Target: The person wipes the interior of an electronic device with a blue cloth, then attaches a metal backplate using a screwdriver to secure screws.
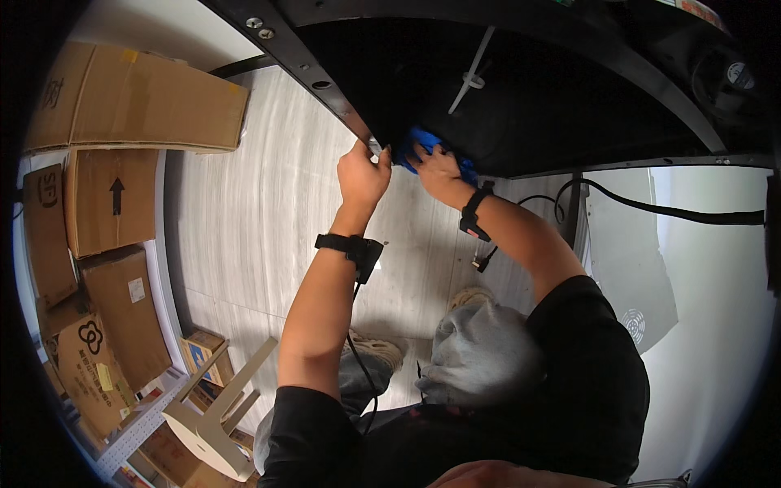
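A large black metal frame (338, 91) with a dark panel (537, 106) spans the top of the head view. My left hand (364, 175) is closed around the frame's lower edge, near its corner. Just to the right, my right hand (438, 171) holds a bunched blue cloth (423, 138) against the dark inner side by that corner. Its fingers are bent over the cloth and hide part of it. A thin white strip (472, 77) hangs on the panel above the cloth. Both wrists wear black straps with small boxes.
Cardboard boxes (159, 102) are stacked on shelving along the left. A beige stool (207, 435) stands at the lower left. A thick black cable (667, 211) runs across the right, and a plug end (482, 264) hangs below my right wrist. Pale wood-look flooring (244, 211) lies below.
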Motion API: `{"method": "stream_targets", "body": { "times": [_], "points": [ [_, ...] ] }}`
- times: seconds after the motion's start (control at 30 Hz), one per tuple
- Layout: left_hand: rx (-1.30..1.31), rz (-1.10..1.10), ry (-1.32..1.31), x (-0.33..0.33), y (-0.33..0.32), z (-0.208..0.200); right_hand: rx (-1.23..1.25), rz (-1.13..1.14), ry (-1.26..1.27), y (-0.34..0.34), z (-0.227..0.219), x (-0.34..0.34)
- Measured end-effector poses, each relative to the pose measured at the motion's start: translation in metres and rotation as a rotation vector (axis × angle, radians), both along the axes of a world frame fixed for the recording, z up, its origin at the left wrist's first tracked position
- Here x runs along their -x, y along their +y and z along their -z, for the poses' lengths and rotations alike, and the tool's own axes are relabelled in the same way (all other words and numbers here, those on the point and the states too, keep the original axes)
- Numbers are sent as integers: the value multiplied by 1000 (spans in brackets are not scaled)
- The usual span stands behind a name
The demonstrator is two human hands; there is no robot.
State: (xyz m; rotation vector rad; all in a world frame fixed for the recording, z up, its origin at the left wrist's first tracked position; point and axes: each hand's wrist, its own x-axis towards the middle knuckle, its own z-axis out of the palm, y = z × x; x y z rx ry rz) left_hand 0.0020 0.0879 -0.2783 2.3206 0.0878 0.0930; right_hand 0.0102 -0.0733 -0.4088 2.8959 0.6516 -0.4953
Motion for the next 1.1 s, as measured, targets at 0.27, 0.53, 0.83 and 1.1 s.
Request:
{"method": "stream_targets", "body": {
  "times": [0.27, 0.53, 0.83, 1.1],
  "points": [
    [-37, 2, -53, -2, 2, 5, 17, 31, -29, 33, 19, -8],
    [38, 2, 13, -2, 8, 11, -33, 88, -61, -24, -7, 42],
    [-27, -52, -170, 1, -2, 15, 82, 285, -17, -117, -23, 80],
    [-45, -64, -143, 0, -7, 13, -28, 205, -99, -17, 18, 49]
  ]
}}
